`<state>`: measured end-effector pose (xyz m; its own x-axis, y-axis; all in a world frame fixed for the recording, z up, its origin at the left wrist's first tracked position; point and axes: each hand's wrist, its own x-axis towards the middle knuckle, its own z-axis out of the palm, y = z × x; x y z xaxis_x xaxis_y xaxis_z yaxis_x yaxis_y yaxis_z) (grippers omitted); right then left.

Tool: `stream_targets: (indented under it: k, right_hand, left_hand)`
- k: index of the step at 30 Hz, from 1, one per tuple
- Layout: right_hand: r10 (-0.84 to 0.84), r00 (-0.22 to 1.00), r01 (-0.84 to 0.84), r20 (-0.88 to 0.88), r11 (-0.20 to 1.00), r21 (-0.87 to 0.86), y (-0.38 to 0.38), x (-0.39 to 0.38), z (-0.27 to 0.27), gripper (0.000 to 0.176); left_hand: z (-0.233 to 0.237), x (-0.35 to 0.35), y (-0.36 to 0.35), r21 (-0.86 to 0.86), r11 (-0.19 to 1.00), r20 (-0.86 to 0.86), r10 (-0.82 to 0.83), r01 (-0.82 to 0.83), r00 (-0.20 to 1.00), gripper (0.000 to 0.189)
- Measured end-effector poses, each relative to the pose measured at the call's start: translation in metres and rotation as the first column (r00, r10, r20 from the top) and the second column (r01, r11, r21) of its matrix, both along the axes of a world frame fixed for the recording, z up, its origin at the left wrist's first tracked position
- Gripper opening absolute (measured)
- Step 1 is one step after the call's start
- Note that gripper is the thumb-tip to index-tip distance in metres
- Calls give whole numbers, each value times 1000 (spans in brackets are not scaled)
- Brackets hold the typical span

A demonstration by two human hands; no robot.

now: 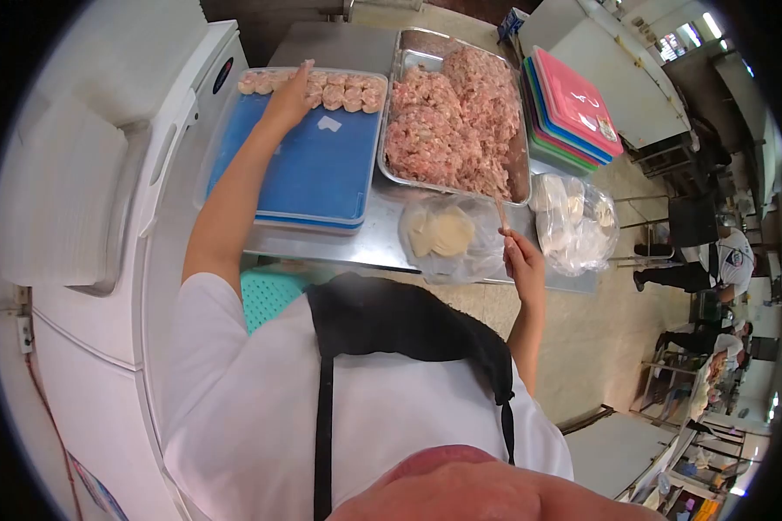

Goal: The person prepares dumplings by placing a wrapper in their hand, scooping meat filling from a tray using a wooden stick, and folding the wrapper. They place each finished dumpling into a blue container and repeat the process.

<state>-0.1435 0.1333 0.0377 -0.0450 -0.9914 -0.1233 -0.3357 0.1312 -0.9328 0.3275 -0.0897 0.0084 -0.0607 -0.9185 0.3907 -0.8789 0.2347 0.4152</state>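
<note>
Left hand (296, 97) is probably adding to dumpling row (352, 93), grip unclear; right hand (523, 258) is gripping stick (502, 214), meat (450, 122) beyond fingertips.

Counts from where I stand. Table (382, 239): one. Grips, mine: two, left grip (297, 102) and right grip (523, 260). Slim stick (500, 214): one. Metal tray (520, 165): one, with one load of ground meat (452, 113). Blue trays (304, 182): at least two, stacked. Filled dumplings (353, 95): at least nine; my left grip hides part of the row. White scrap (328, 124): one. Clear bags (582, 227): two; contents uncountable through the folds. Coloured stack (573, 100): at least four layers. Turquoise perforated item (265, 297): one. Other people (735, 262): at least two, far off.
</note>
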Motion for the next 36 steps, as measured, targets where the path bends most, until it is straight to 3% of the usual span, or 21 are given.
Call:
stream_targets:
  k: [3,6,8,10,12,13,15,16,18,20,21,23,25,27,29,31,34,36]
  right_hand:
    - [72,996,-71,-54,997,27,-15,-10,-1,29]
    - [194,954,-206,-229,978,-29,-41,-26,-13,34]
    - [267,878,-339,-397,933,-122,-59,-35,-5,34]
    - [336,784,-453,-522,885,-111,-80,-46,17,31]
    - [343,588,-524,-732,851,-22,-109,-60,36,27]
    - [338,472,-546,-814,837,31,-123,-69,42,26]
    - [289,349,-548,-892,835,56,-150,-71,47,22]
    - [263,284,-547,-922,835,70,-159,-69,45,21]
    - [160,245,-646,-956,762,-38,-165,-58,7,17]
    - [160,365,-768,-917,608,-200,-140,-41,1,16]
    - [166,322,-785,-932,597,-165,-139,-39,3,16]
    - [182,224,-821,-958,565,-85,-142,-45,20,16]
    - [171,249,-798,-953,594,-102,-167,-59,33,15]
    - [150,257,-790,-955,602,-118,-192,-67,38,15]
    - [161,329,-823,-930,532,-200,-202,-62,2,14]
    - [263,394,-849,-881,471,-240,-185,-51,-15,13]
    - [234,337,-878,-912,428,-214,-155,-55,-8,13]
    - [320,263,-870,-910,486,-81,-178,-71,19,13]
  left_hand:
    - [6,-12,7,65,998,50,12,-15,999,81]
    - [4,-3,9,79,995,-197,-45,62,979,80]
    - [12,0,20,116,993,-164,45,-26,985,80]
    - [15,3,26,131,985,-146,133,-114,980,80]
    - [8,3,28,130,973,-144,211,-193,967,80]
    - [10,-3,30,112,981,-168,175,-158,970,79]
    - [14,-18,37,73,994,-217,94,-80,972,78]
    - [17,-24,39,114,986,-212,145,-123,967,77]
    - [25,-36,43,195,958,-193,246,-209,950,76]
    - [22,-38,46,-77,980,-36,181,-183,983,72]
    - [21,-43,51,-209,967,45,158,-145,986,70]
    - [77,-121,98,-61,973,-286,195,-221,938,60]
    - [72,-151,123,-116,965,-268,196,-234,943,48]
    - [58,-201,150,-175,979,-221,65,-105,973,38]
    - [53,-255,169,-97,991,-181,-104,88,978,34]
    - [24,-282,179,187,966,-333,-108,177,937,33]
    - [-8,-304,182,294,928,-237,-160,228,958,36]
    - [-17,-318,185,241,950,-164,-160,197,973,37]
